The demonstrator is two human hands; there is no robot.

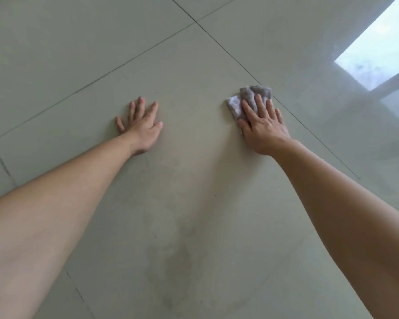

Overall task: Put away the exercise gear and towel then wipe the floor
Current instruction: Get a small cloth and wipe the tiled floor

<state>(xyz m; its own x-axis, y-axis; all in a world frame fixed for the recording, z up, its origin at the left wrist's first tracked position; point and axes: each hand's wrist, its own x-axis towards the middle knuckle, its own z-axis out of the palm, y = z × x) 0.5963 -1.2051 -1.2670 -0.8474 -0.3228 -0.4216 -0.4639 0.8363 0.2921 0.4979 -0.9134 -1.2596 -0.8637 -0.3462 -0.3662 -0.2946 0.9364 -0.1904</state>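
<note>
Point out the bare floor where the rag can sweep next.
Bare tile lies between the left hand and the right hand, which presses the rag flat. More open floor runs beyond both hands, and the smudged patch between the forearms is free too. Nothing crowds it; only the hands take room.

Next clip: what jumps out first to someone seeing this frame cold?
Two bare arms stretch out over a pale tiled floor. The right hand presses flat on a crumpled grey cloth beside a grout line; the left hand rests spread and empty on the tile. A bright window reflection glares at upper right.
</note>
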